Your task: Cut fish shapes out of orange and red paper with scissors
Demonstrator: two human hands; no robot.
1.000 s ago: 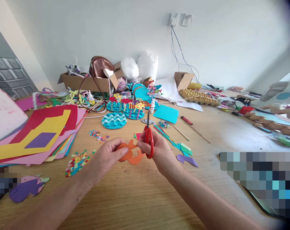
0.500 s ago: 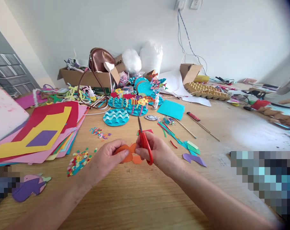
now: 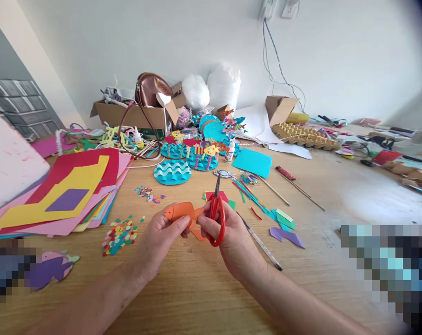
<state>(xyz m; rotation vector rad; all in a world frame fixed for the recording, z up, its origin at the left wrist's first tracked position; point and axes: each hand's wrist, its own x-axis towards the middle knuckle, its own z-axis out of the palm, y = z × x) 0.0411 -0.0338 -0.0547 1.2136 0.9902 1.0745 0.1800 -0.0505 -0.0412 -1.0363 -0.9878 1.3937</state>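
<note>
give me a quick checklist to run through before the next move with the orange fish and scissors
1. Orange fish held in left hand: ok, pinched under the thumb.
2. Scissors held in right hand: ok.
3. Blades away from left hand: ok, they point toward the far side of the table.
4. Right fingertips gripping the fish's tail: cannot tell, they're too close.
5. Orange scrap separate from the fish: cannot tell, partly hidden.

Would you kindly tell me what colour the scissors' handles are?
The scissors' handles are red, best seen in the head view.
</note>
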